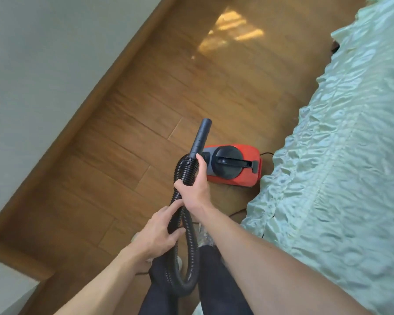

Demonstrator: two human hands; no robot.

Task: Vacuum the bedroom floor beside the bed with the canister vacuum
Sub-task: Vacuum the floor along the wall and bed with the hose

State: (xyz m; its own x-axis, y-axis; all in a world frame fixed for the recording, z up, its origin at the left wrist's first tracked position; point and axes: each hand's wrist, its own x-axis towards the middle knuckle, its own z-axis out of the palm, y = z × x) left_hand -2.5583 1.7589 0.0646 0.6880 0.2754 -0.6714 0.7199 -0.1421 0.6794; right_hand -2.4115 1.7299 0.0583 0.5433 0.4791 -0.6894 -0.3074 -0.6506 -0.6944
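Note:
A red canister vacuum [241, 176] with a black lid and handle sits on the wooden floor [146, 114] close to the bed [341, 137]. Its black ribbed hose [190, 244] loops down in front of my legs and back up. My right hand [195, 189] grips the hose just below the rigid black nozzle tube [200, 137], which points up and away from me. My left hand [159, 233] holds the lower stretch of the hose, fingers wrapped around it where the loop crosses.
A pale wall with a wooden skirting board [96, 103] runs along the left. The bed's pale green rumpled cover hangs on the right. A thin black power cord [267, 153] lies on the floor between vacuum and bed. Sunlight patch [230, 32] far ahead.

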